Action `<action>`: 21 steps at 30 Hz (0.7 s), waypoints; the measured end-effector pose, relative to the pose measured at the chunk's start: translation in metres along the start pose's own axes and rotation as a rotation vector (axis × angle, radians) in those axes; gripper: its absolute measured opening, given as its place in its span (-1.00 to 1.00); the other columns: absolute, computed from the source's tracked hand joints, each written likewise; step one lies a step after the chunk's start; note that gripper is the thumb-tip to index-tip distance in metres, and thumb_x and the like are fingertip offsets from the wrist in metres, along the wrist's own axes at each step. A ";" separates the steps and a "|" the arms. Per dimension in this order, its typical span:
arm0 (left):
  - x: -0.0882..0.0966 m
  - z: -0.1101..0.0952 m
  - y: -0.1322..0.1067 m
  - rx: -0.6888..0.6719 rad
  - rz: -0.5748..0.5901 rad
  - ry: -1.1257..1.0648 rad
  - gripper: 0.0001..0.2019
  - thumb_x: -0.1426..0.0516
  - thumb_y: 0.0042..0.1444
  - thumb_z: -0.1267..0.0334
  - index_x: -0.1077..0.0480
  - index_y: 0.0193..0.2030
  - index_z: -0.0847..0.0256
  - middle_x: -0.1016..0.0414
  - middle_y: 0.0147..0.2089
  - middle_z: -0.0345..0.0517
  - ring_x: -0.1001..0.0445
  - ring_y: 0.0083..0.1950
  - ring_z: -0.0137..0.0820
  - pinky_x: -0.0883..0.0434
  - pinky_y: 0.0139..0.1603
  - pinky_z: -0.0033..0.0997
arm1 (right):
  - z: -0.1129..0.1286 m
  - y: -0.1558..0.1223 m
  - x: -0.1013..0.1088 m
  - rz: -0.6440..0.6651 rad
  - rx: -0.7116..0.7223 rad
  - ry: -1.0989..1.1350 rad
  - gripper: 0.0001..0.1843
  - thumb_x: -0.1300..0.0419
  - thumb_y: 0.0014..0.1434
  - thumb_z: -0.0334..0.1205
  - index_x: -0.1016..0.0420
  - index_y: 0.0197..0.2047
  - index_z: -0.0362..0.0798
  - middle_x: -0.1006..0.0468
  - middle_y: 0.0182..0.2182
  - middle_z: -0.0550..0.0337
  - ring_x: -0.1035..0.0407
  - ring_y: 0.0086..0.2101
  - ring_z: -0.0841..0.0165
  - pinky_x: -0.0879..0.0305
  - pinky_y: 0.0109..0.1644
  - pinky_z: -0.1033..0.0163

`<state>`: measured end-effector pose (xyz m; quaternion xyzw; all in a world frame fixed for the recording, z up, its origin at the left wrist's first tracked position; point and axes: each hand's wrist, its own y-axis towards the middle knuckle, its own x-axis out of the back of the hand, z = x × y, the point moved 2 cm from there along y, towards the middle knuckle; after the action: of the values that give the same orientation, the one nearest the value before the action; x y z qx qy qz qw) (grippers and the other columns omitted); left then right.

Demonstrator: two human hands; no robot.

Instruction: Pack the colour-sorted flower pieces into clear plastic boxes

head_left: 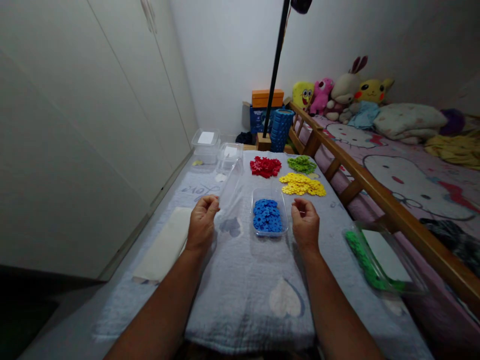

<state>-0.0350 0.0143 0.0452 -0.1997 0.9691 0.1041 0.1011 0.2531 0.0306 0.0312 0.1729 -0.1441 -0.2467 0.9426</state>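
My left hand (202,222) pinches the lower edge of a clear plastic lid (231,186), which stands tilted above the cloth. To its right sits a clear plastic box (285,220), uncovered, with blue snowflake-shaped plastic pieces (267,216) heaped inside. Just right of the box is my right hand (306,224), its fingers loosely curled and slightly apart from the thumb, with nothing visible in it. Beyond the box lie loose piles of red pieces (265,166), yellow pieces (302,184) and light green pieces (301,164).
A closed clear box (386,260) of green pieces rests at the table's right edge, by the wooden bed rail (352,182). Clear boxes with white labels (206,139) stand at the far left. A folded cream cloth (165,247) lies left; a black pole (275,75) rises behind.
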 end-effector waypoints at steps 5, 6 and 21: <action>0.002 -0.005 0.001 0.287 0.007 -0.428 -0.75 -0.39 0.07 0.15 -0.42 -0.27 0.16 -0.58 -0.17 -0.19 -0.55 -0.10 -0.43 -0.45 -0.11 -0.46 | 0.018 -0.009 0.000 0.037 0.205 -0.082 -0.71 -0.21 0.21 -0.13 -0.53 -0.04 -0.04 -0.61 -0.17 0.07 -0.47 -0.12 0.19 -0.38 0.06 0.00; 0.003 -0.007 0.000 0.331 0.012 -0.496 -0.79 -0.37 0.11 0.20 -0.43 -0.26 0.16 -0.60 -0.18 -0.18 -0.57 -0.11 -0.43 -0.47 -0.11 -0.44 | 0.023 -0.011 0.000 0.050 0.249 -0.104 -0.73 -0.21 0.22 -0.13 -0.53 -0.04 -0.02 -0.61 -0.16 0.08 -0.46 -0.10 0.18 -0.36 0.09 -0.02; -0.031 -0.008 -0.040 0.502 0.354 -0.437 -0.80 -0.33 0.18 0.16 -0.42 -0.27 0.17 -0.60 -0.11 -0.09 -0.60 -0.03 -0.35 -0.57 0.09 -0.26 | 0.054 -0.035 -0.013 0.293 0.157 0.005 -0.30 -0.24 0.24 -0.07 -0.24 0.40 -0.01 -0.57 -0.39 0.28 -0.50 -0.26 0.25 -0.41 0.08 0.05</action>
<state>0.0077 -0.0120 0.0538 0.0291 0.9395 -0.0806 0.3315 0.2081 -0.0053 0.0631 0.2239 -0.1842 -0.0943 0.9524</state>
